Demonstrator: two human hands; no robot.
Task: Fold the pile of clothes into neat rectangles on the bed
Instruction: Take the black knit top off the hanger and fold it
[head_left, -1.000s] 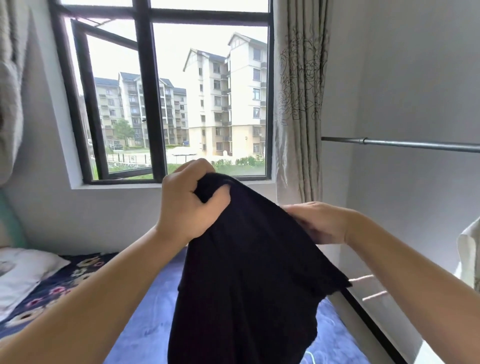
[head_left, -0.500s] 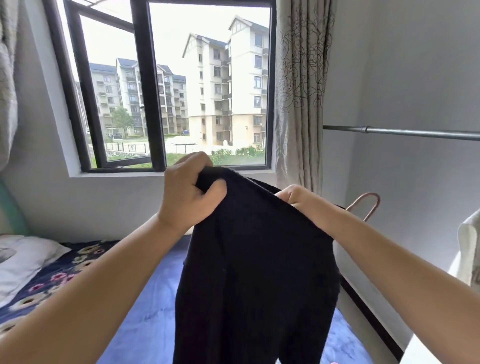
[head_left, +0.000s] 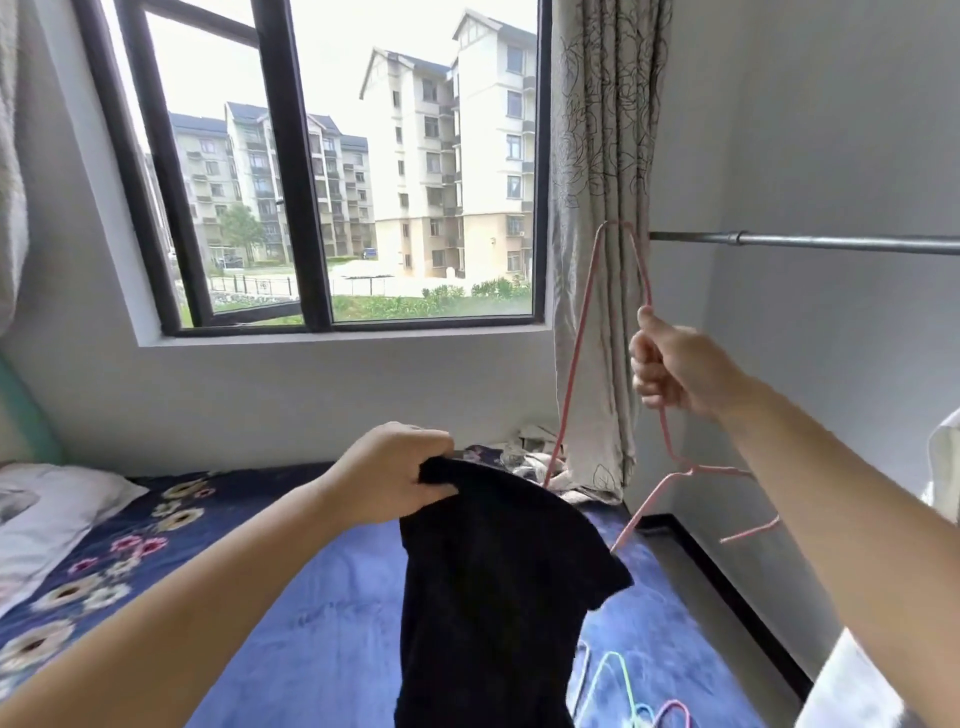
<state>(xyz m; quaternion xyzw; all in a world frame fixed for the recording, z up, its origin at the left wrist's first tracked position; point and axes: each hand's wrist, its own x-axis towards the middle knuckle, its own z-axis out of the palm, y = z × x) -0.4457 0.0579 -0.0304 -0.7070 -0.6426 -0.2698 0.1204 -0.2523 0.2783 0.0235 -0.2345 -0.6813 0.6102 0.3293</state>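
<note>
Head view: the pink hanger (head_left: 587, 358) has come free of the black garment (head_left: 498, 587); half a second ago only its hook showed behind the cloth. The right hand (head_left: 675, 369) grips the wire in a closed fist, up near the rail (head_left: 810, 243). The left hand (head_left: 389, 473) pinches the garment's top edge, so it hangs over the near blue bed (head_left: 322, 623), ready, I judge, for laying flat. Counted: one black garment, one pink hanger held, several coloured hangers (head_left: 623, 696) on the bed, number unclear
</note>
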